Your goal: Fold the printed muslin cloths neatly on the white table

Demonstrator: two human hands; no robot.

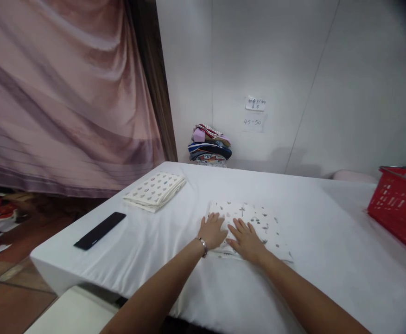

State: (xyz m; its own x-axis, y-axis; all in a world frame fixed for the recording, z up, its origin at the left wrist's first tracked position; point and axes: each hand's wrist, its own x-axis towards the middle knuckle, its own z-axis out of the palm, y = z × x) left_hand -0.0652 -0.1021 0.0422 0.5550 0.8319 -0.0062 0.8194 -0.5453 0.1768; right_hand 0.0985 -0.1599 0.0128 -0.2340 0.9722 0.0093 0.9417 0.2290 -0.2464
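Note:
A folded white cloth (258, 218) with small grey prints, among them a palm tree and a flamingo, lies flat near the middle of the table. My left hand (212, 231) rests on its left part, fingers stretched out, a bracelet on the wrist. Just to the right, my right hand (246, 240) lies palm down on the same cloth with its fingers spread. Neither hand grips anything. Parts of the cloth's near left side are hidden under my hands.
Another folded printed cloth (156, 189) and a flat black strip (100, 230) lie to the left on the white-covered table (147, 250). A red plastic basket (397, 204) stands at the right edge. Behind the table is a stack of folded fabrics (210, 144) by the wall.

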